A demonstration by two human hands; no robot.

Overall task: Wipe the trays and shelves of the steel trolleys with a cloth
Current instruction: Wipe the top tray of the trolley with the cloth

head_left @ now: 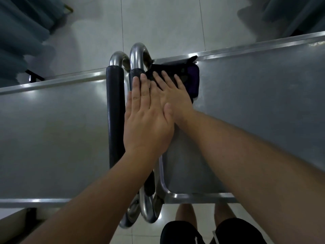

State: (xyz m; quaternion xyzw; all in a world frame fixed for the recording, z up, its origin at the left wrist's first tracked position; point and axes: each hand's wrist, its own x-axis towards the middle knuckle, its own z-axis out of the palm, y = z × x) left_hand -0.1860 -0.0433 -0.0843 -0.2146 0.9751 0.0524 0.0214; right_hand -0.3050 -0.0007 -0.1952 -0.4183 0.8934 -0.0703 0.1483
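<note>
Head view. Pale glossy floor tiles (163,23) with thin grout lines form the background; folds of grey-blue curtain (22,27) hang at the upper left. Two brushed-steel trolley trays stand side by side: the left steel tray (52,129) and the right steel tray (263,103), both matte, with raised polished rims. Between them run curved steel tube handles sleeved in black foam, the left handle grip (114,111) being plainest. A dark, folded cloth (191,80) lies in the right tray's far left corner. The right hand (174,97) presses flat on it, fingers spread. The left hand (147,120), also flat and open, overlaps the right hand. No writing is legible.
</note>
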